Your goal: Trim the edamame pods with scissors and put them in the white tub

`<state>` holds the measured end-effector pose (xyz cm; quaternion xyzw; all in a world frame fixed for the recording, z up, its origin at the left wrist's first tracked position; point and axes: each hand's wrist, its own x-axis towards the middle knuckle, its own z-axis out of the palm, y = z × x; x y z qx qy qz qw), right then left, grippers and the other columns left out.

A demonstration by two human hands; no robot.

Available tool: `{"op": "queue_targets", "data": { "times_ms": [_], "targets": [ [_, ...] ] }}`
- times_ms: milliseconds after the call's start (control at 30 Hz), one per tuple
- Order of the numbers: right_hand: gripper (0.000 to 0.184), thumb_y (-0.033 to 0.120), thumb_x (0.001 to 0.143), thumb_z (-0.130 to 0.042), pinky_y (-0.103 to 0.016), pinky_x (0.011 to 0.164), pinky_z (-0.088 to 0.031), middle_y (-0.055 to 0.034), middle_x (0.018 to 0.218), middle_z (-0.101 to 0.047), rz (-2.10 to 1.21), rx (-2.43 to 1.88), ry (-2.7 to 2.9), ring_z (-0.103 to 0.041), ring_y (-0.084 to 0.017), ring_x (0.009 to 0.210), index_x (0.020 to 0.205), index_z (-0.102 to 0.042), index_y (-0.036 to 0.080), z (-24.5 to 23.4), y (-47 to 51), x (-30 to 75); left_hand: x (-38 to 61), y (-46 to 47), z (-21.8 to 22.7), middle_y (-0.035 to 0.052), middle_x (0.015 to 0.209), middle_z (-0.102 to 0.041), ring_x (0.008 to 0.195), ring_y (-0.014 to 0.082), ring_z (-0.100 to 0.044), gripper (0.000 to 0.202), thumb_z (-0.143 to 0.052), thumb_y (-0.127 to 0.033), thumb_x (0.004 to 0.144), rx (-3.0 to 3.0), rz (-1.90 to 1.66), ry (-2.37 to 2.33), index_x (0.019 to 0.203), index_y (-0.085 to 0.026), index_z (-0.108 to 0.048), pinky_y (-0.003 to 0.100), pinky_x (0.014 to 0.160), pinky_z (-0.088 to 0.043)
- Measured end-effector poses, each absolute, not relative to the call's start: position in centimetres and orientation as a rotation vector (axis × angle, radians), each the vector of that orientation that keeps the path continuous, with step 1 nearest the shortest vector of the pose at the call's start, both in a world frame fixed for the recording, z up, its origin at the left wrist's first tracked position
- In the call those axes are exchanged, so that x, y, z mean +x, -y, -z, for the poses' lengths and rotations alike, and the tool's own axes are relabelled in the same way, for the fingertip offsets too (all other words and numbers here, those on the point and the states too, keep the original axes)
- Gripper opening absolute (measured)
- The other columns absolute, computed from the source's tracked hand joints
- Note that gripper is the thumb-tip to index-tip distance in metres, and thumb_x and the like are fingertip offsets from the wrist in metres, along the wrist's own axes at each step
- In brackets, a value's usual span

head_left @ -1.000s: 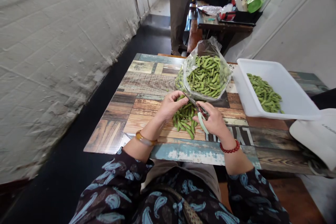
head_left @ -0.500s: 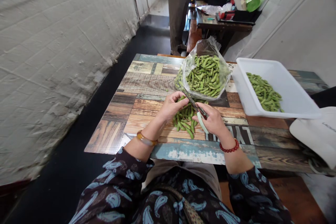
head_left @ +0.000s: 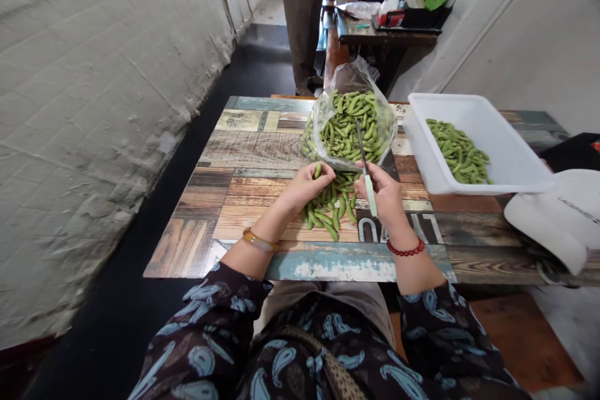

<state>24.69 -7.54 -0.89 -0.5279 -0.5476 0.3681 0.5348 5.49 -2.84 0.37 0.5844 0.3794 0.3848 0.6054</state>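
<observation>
My left hand is closed in a pinch on a green edamame pod, which pokes up between thumb and fingers. Scissors with a pale green handle are in my right hand, blades pointing up and away toward the bag. Under and between my hands lies a loose pile of edamame pods on the wood-patterned table. Just beyond them, an open clear plastic bag is full of more pods. Whether the blades are parted is hard to make out.
A white plastic tub holding edamame stands to the right. Near it rests a white cap. Behind, a person stands beside a second table with a black tray and a green bowl. A rough white wall runs along the left.
The scissors have swung from pointing left at the left hand to pointing up and away. My hands have moved apart a little. The whole view has shifted slightly.
</observation>
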Motion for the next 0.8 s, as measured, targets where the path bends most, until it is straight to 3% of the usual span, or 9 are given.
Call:
{"op": "queue_targets", "data": {
  "times_ms": [133, 333, 500, 633, 800],
  "targets": [
    [0.054, 0.039, 0.075, -0.073, -0.034, 0.081, -0.057, -0.0063, 0.097, -0.071, -0.890, -1.241, 1.318, -0.066, -0.019, 0.086, 0.124, -0.065, 0.017, 1.0, 7.5, 24.7, 7.3, 3.0, 0.0, 0.0043, 0.075, -0.064, 0.072, 0.0174, -0.057, 0.014, -0.064, -0.030, 0.080, 2.073, -0.669, -1.080, 0.075, -0.017, -0.064, 0.028, 0.068, -0.041],
    [0.054, 0.039, 0.077, -0.072, -0.035, 0.085, -0.056, -0.0061, 0.096, -0.071, -0.863, -1.220, 1.377, -0.067, -0.021, 0.093, 0.126, -0.064, 0.018, 1.4, 7.5, 24.7, 8.9, 3.6, 0.4, 0.0107, 0.088, -0.067, 0.081, 0.0244, -0.061, 0.011, -0.062, -0.029, 0.083, 2.367, -0.456, -1.255, 0.081, -0.018, -0.065, 0.031, 0.068, -0.039],
    [0.052, 0.040, 0.079, -0.070, -0.036, 0.083, -0.057, -0.0056, 0.092, -0.071, -0.789, -1.241, 1.440, -0.067, -0.021, 0.090, 0.126, -0.065, 0.019, 1.5, 7.4, 24.7, 6.7, 3.1, -0.2, 0.0020, 0.069, -0.056, 0.065, 0.0148, -0.050, 0.015, -0.064, -0.025, 0.079, 1.966, -0.786, -1.170, 0.071, -0.018, -0.054, 0.026, 0.062, -0.035],
    [0.052, 0.040, 0.079, -0.070, -0.036, 0.084, -0.056, -0.0061, 0.095, -0.071, -0.751, -1.250, 1.503, -0.067, -0.021, 0.091, 0.127, -0.064, 0.020, 1.8, 7.6, 24.7, 4.5, 3.0, -1.5, -0.0059, 0.057, -0.046, 0.047, 0.0069, -0.036, 0.021, -0.065, -0.033, 0.079, 1.258, -1.091, -0.964, 0.077, -0.019, -0.049, 0.021, 0.047, -0.024],
    [0.054, 0.042, 0.077, -0.073, -0.038, 0.080, -0.058, -0.0090, 0.099, -0.069, -0.635, -1.279, 1.648, -0.066, -0.022, 0.088, 0.126, -0.063, 0.019, 1.5, 8.0, 24.3, 3.8, 3.3, -2.7, -0.0043, 0.064, -0.060, 0.040, 0.0027, -0.035, 0.031, -0.074, -0.033, 0.070, 0.863, -1.157, -0.739, 0.080, -0.019, -0.048, 0.019, 0.041, -0.016]
  ]
}}
